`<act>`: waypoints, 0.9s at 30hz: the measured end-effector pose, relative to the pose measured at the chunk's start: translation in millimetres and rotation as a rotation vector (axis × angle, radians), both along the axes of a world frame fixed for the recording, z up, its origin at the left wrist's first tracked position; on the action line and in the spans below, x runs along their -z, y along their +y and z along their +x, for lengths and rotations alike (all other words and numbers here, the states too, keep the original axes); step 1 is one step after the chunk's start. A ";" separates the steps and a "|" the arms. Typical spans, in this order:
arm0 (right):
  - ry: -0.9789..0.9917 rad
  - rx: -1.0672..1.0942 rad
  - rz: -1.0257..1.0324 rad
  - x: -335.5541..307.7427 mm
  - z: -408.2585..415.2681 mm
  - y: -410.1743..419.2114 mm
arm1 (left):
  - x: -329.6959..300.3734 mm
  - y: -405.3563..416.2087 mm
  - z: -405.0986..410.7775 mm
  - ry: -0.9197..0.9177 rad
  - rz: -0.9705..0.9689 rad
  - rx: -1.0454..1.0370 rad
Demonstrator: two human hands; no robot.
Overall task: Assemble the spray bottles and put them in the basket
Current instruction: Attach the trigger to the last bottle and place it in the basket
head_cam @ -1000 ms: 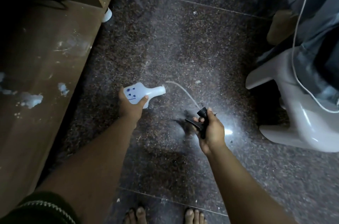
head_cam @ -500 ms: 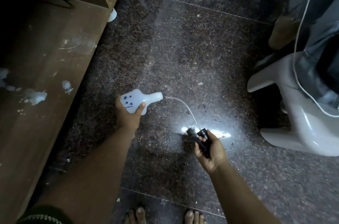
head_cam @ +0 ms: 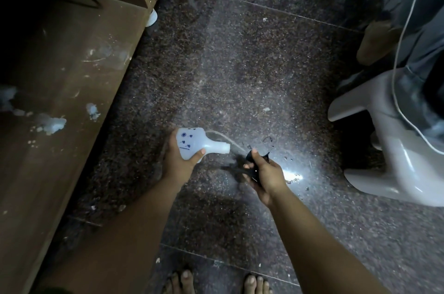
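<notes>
My left hand (head_cam: 179,161) grips a small white spray bottle (head_cam: 194,143) with blue ink marks, held on its side with its open neck pointing right. My right hand (head_cam: 263,174) is shut on the black trigger sprayer head (head_cam: 251,162), close to the bottle's neck. The sprayer's thin clear dip tube (head_cam: 228,140) curves from the head up and left behind the neck; whether its tip is inside the bottle is hidden. No basket is in view.
A brown wooden bench (head_cam: 62,106) with white smears runs along the left. A white plastic stool (head_cam: 394,149) stands at the right with a seated person's leg and a white cable (head_cam: 398,70) over it. The floor is dark granite; my bare toes (head_cam: 182,281) show at the bottom.
My right hand has brought the sprayer head up and left, close to the bottle's neck. The gap between the two parts has shrunk, and the tube now lies along the neck.
</notes>
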State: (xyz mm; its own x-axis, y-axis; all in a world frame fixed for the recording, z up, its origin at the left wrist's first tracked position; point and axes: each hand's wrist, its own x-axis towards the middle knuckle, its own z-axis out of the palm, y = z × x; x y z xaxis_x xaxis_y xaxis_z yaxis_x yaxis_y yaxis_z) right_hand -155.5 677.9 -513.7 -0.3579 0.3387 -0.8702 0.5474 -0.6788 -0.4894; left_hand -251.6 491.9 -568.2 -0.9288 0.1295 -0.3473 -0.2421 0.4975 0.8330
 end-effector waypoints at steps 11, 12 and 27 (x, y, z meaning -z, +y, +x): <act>-0.087 0.145 -0.053 8.4 23.1 20.2 | 6.0 -11.5 -1.0 -0.109 -0.059 -0.339; -0.085 0.149 -0.069 9.6 27.3 20.6 | 6.6 -12.3 -1.3 -0.115 -0.059 -0.348; 0.003 0.158 -0.149 16.7 33.0 24.1 | 7.4 -4.3 9.2 -0.137 -0.033 -0.376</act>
